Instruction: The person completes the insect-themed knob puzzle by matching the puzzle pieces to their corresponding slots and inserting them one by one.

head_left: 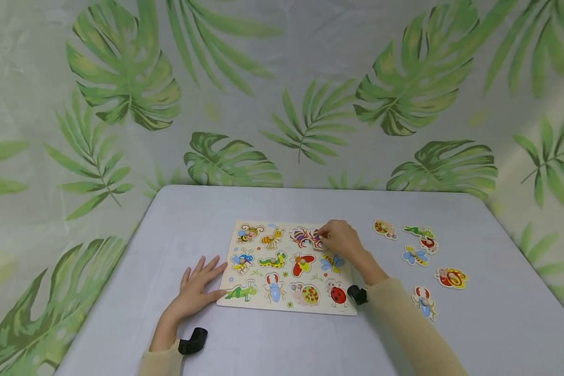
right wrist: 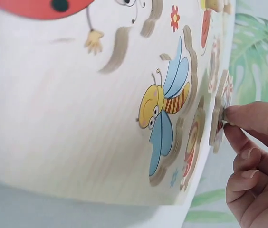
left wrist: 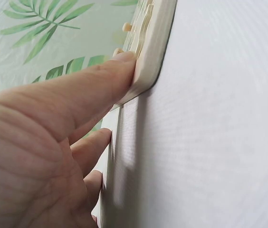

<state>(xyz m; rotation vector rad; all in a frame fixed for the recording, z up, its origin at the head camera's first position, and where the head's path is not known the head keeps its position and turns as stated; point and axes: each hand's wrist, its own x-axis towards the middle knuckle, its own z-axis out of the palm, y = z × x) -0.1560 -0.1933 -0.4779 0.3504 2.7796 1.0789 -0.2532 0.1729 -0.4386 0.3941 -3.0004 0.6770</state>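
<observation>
A wooden insect puzzle board (head_left: 258,305) lies on the table. My right hand (head_left: 340,239) is over its upper right part and pinches a red and purple spider puzzle piece (head_left: 316,240) between thumb and fingers. In the right wrist view that spider piece (right wrist: 219,114) stands a little off the board, its printed face partly hidden by the fingertips. A printed spider (head_left: 300,237) shows on the board just left of it. My left hand (head_left: 197,287) lies spread at the board's lower left; in the left wrist view its thumb (left wrist: 91,88) presses the board's corner, fingertips along the edge.
Right of the board lie loose pieces: a snail (head_left: 383,228), a grasshopper (head_left: 417,231) overlapping a ladybug (head_left: 429,245), a dragonfly (head_left: 414,256), a butterfly (head_left: 451,278) and a stag beetle (head_left: 424,303). Several knobbed pieces, including a caterpillar (head_left: 273,259), sit in the board.
</observation>
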